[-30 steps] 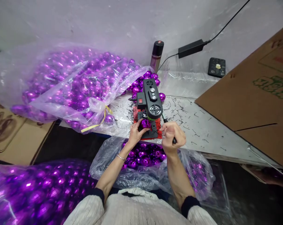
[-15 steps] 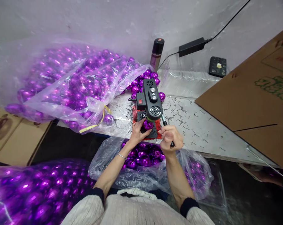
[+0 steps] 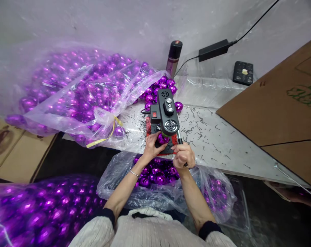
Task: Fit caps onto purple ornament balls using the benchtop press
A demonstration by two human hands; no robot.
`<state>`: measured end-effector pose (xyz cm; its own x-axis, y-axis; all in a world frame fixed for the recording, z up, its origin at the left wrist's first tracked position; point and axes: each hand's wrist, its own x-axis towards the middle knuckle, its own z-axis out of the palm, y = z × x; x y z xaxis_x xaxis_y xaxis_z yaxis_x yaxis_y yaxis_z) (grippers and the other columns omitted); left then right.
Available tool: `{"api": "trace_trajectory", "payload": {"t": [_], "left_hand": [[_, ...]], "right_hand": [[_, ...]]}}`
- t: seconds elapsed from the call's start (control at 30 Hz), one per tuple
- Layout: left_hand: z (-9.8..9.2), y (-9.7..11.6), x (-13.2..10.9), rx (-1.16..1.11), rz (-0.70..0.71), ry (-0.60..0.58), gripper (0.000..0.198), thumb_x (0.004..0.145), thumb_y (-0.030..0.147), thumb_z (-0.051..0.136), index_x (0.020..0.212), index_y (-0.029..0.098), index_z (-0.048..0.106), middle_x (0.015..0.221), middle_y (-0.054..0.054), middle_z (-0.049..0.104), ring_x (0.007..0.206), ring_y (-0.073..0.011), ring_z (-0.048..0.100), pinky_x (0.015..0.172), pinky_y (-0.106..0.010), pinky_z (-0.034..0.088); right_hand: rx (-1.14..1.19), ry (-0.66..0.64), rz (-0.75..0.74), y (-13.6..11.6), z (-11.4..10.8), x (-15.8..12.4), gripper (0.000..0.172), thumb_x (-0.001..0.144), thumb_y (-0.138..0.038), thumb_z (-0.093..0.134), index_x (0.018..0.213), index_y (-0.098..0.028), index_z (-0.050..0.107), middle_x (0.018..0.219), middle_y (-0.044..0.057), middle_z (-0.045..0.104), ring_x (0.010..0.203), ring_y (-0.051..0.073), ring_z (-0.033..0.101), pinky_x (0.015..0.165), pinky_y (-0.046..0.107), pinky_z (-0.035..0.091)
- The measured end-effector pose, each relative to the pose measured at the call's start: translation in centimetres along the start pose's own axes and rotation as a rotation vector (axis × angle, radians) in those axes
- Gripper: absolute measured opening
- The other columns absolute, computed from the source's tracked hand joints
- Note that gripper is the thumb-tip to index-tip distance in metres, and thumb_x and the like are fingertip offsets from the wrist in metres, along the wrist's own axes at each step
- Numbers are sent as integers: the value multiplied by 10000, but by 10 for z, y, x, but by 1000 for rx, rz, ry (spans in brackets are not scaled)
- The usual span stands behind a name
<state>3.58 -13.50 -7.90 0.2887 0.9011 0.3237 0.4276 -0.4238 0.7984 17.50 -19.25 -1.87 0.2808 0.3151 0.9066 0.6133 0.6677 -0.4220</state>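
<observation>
head view, right hand (image 3: 184,156) curled round lever (image 3: 180,141)

The machine (image 3: 168,111) is black and rounded at both ends, with two round vents on top. A shiny purple ball (image 3: 163,139) sits at the machine's near end, the black-tipped metal handle (image 3: 180,141) slanting out beside it.

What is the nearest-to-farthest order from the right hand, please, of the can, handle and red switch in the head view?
1. Handle, in the right hand.
2. Red switch, on the left of the machine.
3. Can, farthest back.
</observation>
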Motion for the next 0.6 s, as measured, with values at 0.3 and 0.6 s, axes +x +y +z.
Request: {"api": "trace_trajectory", "payload": {"t": [0.3, 0.6], "left_hand": [[0, 1, 1, -8, -23, -8, 603, 834, 445, 863, 1365, 216, 692, 1253, -132, 767, 1214, -324, 682, 1116, -500, 492], [4, 2, 5, -62, -32, 5, 620, 823, 430, 883, 1371, 217, 690, 1298, -139, 763, 1244, -330, 684, 1119, -539, 511]], "right_hand": [[30, 27, 26, 2, 5, -3, 412, 1122, -370, 362, 748, -247, 484, 666, -46, 577, 564, 137, 682, 558, 302, 543], [-2, -18, -7, 3, 0, -4, 447, 1113, -329, 407, 684, -223, 470, 657, -45, 588, 566, 132, 703, 663, 321, 576]]}}
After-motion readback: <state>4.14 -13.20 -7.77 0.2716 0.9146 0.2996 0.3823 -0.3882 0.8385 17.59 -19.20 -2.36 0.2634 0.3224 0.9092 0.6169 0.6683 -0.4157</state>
